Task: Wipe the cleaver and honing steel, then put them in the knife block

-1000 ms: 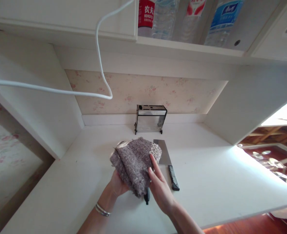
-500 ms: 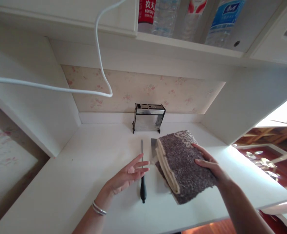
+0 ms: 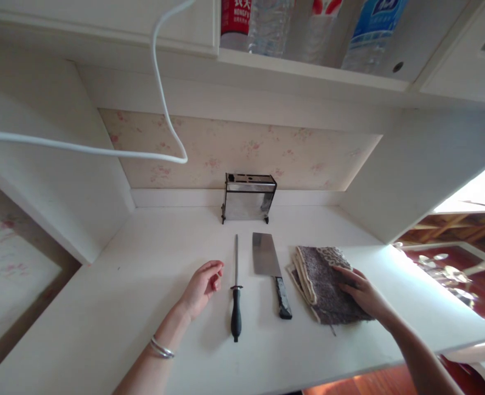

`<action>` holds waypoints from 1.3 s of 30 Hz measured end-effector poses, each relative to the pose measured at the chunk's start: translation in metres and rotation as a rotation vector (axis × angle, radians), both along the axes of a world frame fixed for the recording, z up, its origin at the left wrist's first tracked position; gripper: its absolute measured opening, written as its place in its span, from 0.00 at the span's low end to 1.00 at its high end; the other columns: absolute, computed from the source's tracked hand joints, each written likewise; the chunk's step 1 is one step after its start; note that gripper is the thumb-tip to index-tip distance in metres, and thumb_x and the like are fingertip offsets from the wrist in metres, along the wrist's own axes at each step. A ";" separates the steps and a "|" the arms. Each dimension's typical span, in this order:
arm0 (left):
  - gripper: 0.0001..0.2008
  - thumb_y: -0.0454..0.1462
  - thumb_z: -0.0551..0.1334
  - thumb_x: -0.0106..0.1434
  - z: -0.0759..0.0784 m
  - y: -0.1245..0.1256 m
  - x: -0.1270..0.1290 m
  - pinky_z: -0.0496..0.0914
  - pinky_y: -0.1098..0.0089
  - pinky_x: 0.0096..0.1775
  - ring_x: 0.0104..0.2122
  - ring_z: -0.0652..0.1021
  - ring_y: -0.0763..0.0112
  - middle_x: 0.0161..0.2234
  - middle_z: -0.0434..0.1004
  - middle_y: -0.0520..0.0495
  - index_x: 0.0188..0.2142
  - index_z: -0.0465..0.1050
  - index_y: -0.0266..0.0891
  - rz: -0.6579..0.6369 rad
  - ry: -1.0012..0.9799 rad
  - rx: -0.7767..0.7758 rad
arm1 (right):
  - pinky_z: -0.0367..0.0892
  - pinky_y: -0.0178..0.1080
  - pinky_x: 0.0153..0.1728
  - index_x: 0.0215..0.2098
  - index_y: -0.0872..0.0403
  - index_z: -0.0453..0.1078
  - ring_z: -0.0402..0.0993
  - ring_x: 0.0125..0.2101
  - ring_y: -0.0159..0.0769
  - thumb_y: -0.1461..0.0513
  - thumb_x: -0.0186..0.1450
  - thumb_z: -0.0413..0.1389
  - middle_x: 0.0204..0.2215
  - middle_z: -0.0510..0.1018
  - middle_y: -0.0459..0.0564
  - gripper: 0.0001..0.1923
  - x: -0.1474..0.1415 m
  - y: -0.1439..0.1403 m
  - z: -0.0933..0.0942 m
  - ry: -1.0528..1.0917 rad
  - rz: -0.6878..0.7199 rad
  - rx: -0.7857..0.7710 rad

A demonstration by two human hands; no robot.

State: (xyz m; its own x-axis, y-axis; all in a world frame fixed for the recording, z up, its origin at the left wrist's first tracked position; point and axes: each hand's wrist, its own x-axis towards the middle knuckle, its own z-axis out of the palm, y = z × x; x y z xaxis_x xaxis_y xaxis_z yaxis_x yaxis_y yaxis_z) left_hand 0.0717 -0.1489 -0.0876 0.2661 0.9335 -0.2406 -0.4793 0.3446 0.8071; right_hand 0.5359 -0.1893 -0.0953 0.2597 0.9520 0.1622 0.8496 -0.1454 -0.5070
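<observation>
My right hand [image 3: 360, 293] grips a folded brown towel [image 3: 322, 291] with pale edges, thumb and fingers on its right side. The towel rests on the counter at the right. Left of it lies a cleaver [image 3: 267, 258] with a broad steel blade pointing away and a dark, worn handle. Beside the cleaver is a honing steel [image 3: 236, 307], its thin rod pointing away and its black handle towards me. Just left of the rod, my left hand [image 3: 201, 288] hovers with its fingers curled in and nothing held. It does not touch the honing steel.
A metal knife block [image 3: 249, 200] with slots on top stands against the back wall. The white counter [image 3: 176, 236] runs beneath a cabinet shelf holding several bottles [image 3: 269, 27]. A white cable [image 3: 135, 156] crosses the upper left.
My right hand has moved the towel right and down onto the counter, uncovering the cleaver. My left hand has drawn left from above the honing steel, and its fingers have curled.
</observation>
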 end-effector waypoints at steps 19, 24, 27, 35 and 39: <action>0.11 0.38 0.68 0.51 0.000 -0.001 0.005 0.59 0.78 0.25 0.21 0.65 0.83 0.25 0.67 0.53 0.32 0.72 0.35 0.064 0.037 -0.072 | 0.70 0.42 0.39 0.42 0.50 0.75 0.75 0.35 0.40 0.51 0.63 0.52 0.39 0.78 0.51 0.16 -0.148 0.028 0.042 0.226 0.281 0.123; 0.11 0.39 0.68 0.51 -0.002 0.000 0.005 0.58 0.78 0.25 0.21 0.65 0.83 0.25 0.68 0.53 0.32 0.72 0.36 0.059 0.054 -0.073 | 0.72 0.37 0.33 0.47 0.52 0.69 0.74 0.36 0.38 0.51 0.60 0.56 0.42 0.76 0.52 0.21 -0.163 0.108 0.075 0.559 0.274 0.060; 0.10 0.40 0.67 0.54 -0.003 0.002 0.004 0.58 0.78 0.25 0.21 0.65 0.83 0.26 0.67 0.54 0.32 0.72 0.36 0.040 0.061 -0.059 | 0.71 0.35 0.26 0.48 0.56 0.66 0.75 0.32 0.36 0.49 0.62 0.54 0.46 0.74 0.58 0.24 -0.166 0.161 0.100 0.766 0.142 0.006; 0.10 0.41 0.65 0.56 -0.001 0.006 0.004 0.58 0.77 0.26 0.22 0.65 0.82 0.27 0.66 0.53 0.33 0.71 0.37 -0.002 0.075 -0.071 | 0.72 0.38 0.24 0.46 0.63 0.66 0.76 0.23 0.36 0.47 0.67 0.45 0.39 0.75 0.63 0.27 -0.170 0.259 0.141 0.586 0.066 0.042; 0.09 0.40 0.64 0.57 -0.001 0.007 0.004 0.58 0.77 0.26 0.22 0.65 0.82 0.27 0.66 0.53 0.33 0.70 0.37 -0.017 0.077 -0.079 | 0.71 0.38 0.25 0.38 0.65 0.71 0.75 0.23 0.38 0.48 0.67 0.48 0.29 0.76 0.61 0.26 -0.170 0.287 0.144 0.393 0.064 0.049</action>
